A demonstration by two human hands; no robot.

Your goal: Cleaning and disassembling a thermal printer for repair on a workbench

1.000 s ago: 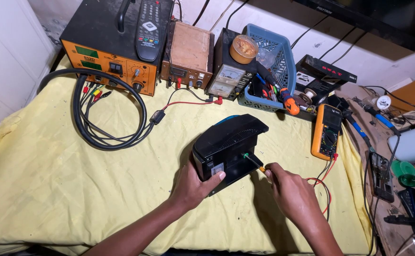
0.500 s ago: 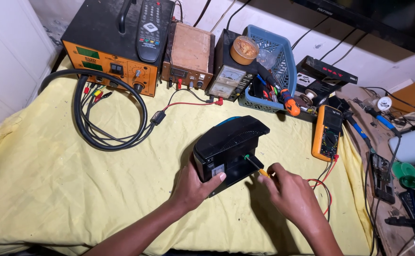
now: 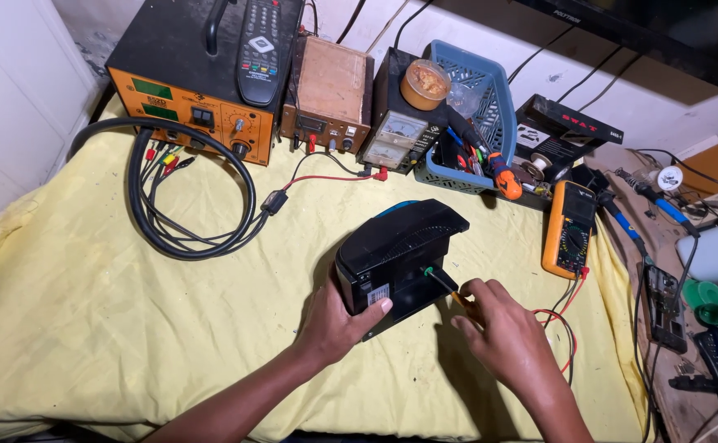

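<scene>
The left hand (image 3: 334, 320) is wrapped around the near left corner of a black plastic device housing (image 3: 400, 250), thumb pressed flat against its near face, bracing it on the yellow cloth (image 3: 72, 320). The right hand (image 3: 498, 336) is closed around the handle of a screwdriver (image 3: 441, 283), fingers curled tight, and the dark shaft points left and away, its tip touching a recess in the housing's near side. The housing sits tilted near the middle of the bench, a hint of blue showing behind its far edge. Just to the right lies a yellow multimeter (image 3: 571, 230) with red and black leads trailing toward the near edge. Far left stands an orange power supply (image 3: 191, 107) with a remote control (image 3: 260, 45) on top, and a coil of black cable (image 3: 191, 193) lies before it. Far centre, a blue basket (image 3: 478, 107) holds tools.
</scene>
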